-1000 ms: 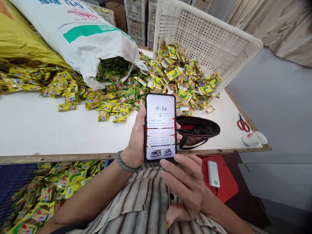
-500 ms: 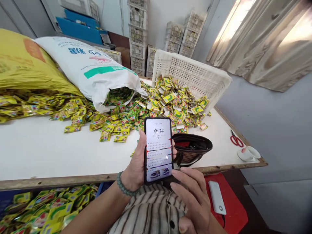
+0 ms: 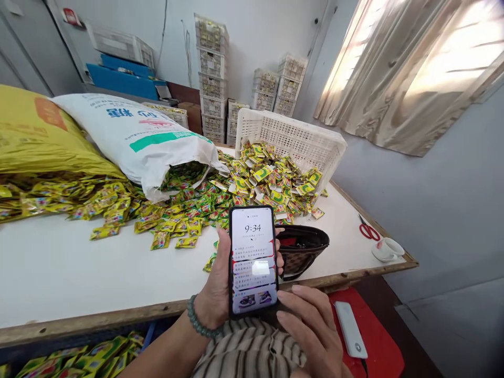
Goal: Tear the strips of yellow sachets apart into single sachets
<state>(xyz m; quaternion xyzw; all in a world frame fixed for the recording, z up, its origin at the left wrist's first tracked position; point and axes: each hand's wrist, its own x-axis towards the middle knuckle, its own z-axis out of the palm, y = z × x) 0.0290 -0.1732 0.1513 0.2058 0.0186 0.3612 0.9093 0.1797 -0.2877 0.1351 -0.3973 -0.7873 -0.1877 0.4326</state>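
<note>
In my left hand (image 3: 218, 278) is a smartphone (image 3: 253, 262), held upright with the thumb along one edge and the fingertips round the other. Its lit lock screen reads 9:34 above several notifications. My right hand (image 3: 311, 325) hovers by the phone's lower right corner, fingers apart and slightly bent, holding nothing. Just behind the phone stands a dark checked handbag (image 3: 299, 260), its top gaping. Past it, small yellow boxes (image 3: 271, 181) spill from a tipped white plastic crate (image 3: 291, 134). Yellow and green sachets (image 3: 185, 223) lie in a heap to the left.
A white sack (image 3: 137, 142) and a yellow sack (image 3: 43, 136) lie on the table (image 3: 129, 278). Red-handled scissors (image 3: 369, 231) and a white cup (image 3: 388, 249) sit near the right edge. A white power bank (image 3: 351, 329) rests on a red stool (image 3: 378, 341). Crates (image 3: 212, 79) stand stacked behind.
The camera view has tilted up, so the table and its things appear lower. The phone stays in my left hand, and my right hand keeps nearly the same place beside it.
</note>
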